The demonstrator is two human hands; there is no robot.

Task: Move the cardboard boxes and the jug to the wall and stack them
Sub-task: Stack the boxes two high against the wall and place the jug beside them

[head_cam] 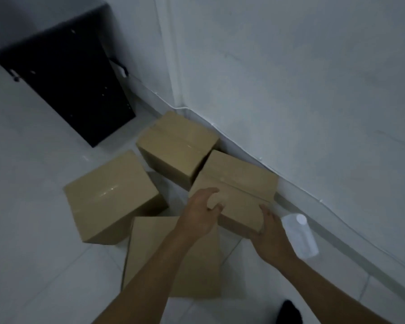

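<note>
Several brown cardboard boxes sit on the pale floor by a white wall (290, 90). One box (241, 181) lies against the wall base; my left hand (201, 211) curls over its near left corner and my right hand (270, 232) presses its near right corner. Another box (177, 143) stands behind it, also at the wall. A third box (110, 195) sits to the left, away from the wall. A fourth box (150, 249) lies nearest me, partly under my left forearm. A clear plastic jug (301, 235) with a white cap lies by the wall, right of my right hand.
A black cabinet (63, 76) stands at the back left against the wall. A thin cable (297, 185) runs along the base of the wall. A dark shoe tip (289, 309) shows at the bottom right. Tiled floor (28, 253) spreads to the left.
</note>
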